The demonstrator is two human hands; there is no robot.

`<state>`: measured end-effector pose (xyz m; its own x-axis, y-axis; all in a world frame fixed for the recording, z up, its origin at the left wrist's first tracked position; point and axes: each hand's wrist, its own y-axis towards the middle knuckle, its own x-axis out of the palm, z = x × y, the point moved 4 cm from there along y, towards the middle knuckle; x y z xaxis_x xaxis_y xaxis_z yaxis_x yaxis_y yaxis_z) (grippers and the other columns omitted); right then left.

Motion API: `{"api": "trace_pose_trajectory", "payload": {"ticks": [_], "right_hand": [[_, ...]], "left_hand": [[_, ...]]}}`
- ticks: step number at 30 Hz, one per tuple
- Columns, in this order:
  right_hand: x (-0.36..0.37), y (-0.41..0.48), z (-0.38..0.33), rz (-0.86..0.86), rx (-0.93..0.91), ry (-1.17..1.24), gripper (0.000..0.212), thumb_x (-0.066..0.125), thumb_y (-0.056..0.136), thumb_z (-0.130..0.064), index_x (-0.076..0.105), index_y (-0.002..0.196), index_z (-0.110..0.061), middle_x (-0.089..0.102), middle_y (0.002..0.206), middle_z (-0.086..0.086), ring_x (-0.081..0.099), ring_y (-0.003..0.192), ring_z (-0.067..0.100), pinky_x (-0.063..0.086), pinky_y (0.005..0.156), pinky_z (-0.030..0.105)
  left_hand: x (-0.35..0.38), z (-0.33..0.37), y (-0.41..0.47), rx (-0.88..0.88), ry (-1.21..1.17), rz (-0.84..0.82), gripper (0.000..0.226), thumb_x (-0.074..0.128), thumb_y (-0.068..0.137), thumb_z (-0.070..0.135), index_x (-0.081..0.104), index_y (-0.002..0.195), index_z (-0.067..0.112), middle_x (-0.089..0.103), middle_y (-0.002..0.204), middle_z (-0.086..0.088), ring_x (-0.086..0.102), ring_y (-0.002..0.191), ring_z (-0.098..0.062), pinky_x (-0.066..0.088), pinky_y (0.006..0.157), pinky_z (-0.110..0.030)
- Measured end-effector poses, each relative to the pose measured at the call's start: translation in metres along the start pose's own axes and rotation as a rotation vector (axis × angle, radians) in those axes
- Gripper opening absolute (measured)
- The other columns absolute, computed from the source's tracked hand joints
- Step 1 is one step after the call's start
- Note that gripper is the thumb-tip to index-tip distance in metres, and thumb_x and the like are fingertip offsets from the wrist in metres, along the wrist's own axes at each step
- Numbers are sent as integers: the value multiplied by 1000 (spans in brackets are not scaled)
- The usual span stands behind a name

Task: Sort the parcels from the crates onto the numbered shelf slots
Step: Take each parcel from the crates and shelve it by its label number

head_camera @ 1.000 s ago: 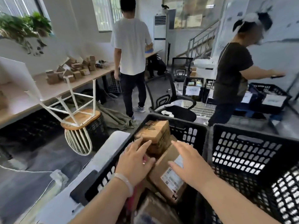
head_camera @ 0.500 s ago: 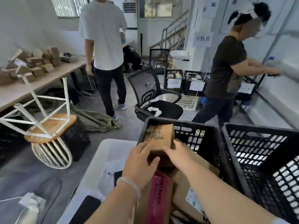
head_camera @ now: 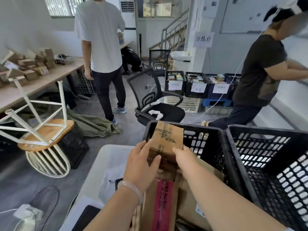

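Note:
A small brown cardboard parcel (head_camera: pixel 166 140) with black printed tape stands tilted above the nearer black crate (head_camera: pixel 215 147). My left hand (head_camera: pixel 141 165) grips its left side with the thumb across the front. My right hand (head_camera: pixel 185 159) grips its right lower edge. Below them in that crate lie more parcels, among them a box with red tape (head_camera: pixel 164 205) and a flat brown parcel with a white label (head_camera: pixel 196 202). A second black crate (head_camera: pixel 273 164) stands to the right; its inside is mostly hidden.
A white table (head_camera: pixel 106 164) lies left of the crate. Ahead stands a black office chair (head_camera: pixel 158 107), a person in a white shirt (head_camera: pixel 101 47) and a person in a dark shirt (head_camera: pixel 260 72) at the right. Labelled crates (head_camera: pixel 196 85) line the far floor. An upturned stool (head_camera: pixel 41 124) sits left.
Both hands have closed round the small brown parcel and lifted it higher out of the crate. The view has turned to the right.

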<state>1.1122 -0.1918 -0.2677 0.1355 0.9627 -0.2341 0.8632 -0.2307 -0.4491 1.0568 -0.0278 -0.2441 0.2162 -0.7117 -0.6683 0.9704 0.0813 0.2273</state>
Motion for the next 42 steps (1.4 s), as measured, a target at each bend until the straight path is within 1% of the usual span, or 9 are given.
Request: {"api": "trace_pose_trajectory", "payload": {"ticks": [3, 9, 14, 18, 22, 25, 28, 35, 42], "right_hand": [[-18, -17, -6, 6, -78, 61, 46, 54, 95, -29, 46, 140, -31, 61, 119, -5, 58, 100, 19, 50, 92, 44], [-62, -70, -13, -73, -357, 90, 49, 53, 97, -32, 37, 143, -40, 55, 126, -12, 56, 111, 8, 44, 75, 21], [-106, -86, -14, -10, -419, 302, 28, 40, 103, -35, 59, 123, -37, 67, 115, -10, 65, 100, 3, 52, 88, 31], [-143, -83, -16, -61, -356, 407, 48, 64, 91, -39, 48, 136, -32, 63, 125, -2, 64, 108, 16, 52, 95, 44], [-163, -92, -16, -265, -336, 552, 36, 67, 88, -29, 58, 123, -28, 72, 111, 0, 70, 99, 20, 59, 72, 36], [-181, -99, -17, -97, -461, 432, 51, 73, 84, -27, 53, 131, -29, 70, 115, -8, 67, 103, 11, 56, 85, 35], [-195, -112, -20, -21, -553, 341, 50, 74, 84, -27, 50, 126, -41, 63, 117, -19, 64, 97, -4, 54, 71, 18], [-213, -138, -18, -59, -709, 193, 42, 55, 97, -18, 53, 129, -45, 64, 117, -24, 57, 108, -9, 51, 77, 13], [-213, -157, -11, 62, -946, -208, 43, 55, 96, -23, 49, 131, -48, 37, 135, -39, 29, 130, -16, 31, 104, 14]], "left_hand": [[-3, 10, 8, -42, -67, 11, 63, 56, 95, 42, 31, 152, 28, 36, 150, 10, 30, 137, -6, 27, 113, -25], [-7, 57, 12, -22, -192, -1, 66, 61, 93, 42, 28, 151, 40, 38, 130, 18, 35, 118, 1, 33, 97, -20], [-9, 89, -3, -8, -426, 55, 53, 63, 95, 27, 44, 143, 38, 51, 126, 27, 49, 106, 17, 39, 75, 1], [-3, 112, -18, -54, -714, -11, 44, 61, 96, 21, 54, 130, 48, 63, 116, 28, 62, 109, 3, 56, 87, -21], [8, 132, -25, -24, -562, -79, 49, 62, 95, 27, 47, 139, 43, 57, 127, 18, 57, 115, -4, 51, 99, -30], [18, 148, -27, -33, -456, -186, 74, 65, 85, 56, 37, 149, 33, 52, 135, 13, 53, 122, -8, 45, 106, -37], [28, 163, -33, -33, -432, -237, 107, 60, 67, 81, 29, 154, 26, 42, 146, 7, 46, 132, -15, 42, 110, -43], [33, 179, -40, 9, -416, 31, 44, 61, 94, 34, 53, 137, 38, 59, 118, 17, 62, 94, 2, 57, 82, -26], [48, 194, -53, 51, -440, -113, 108, 78, 58, 64, 23, 149, 47, 50, 124, 15, 53, 113, -5, 51, 94, -31]]}}
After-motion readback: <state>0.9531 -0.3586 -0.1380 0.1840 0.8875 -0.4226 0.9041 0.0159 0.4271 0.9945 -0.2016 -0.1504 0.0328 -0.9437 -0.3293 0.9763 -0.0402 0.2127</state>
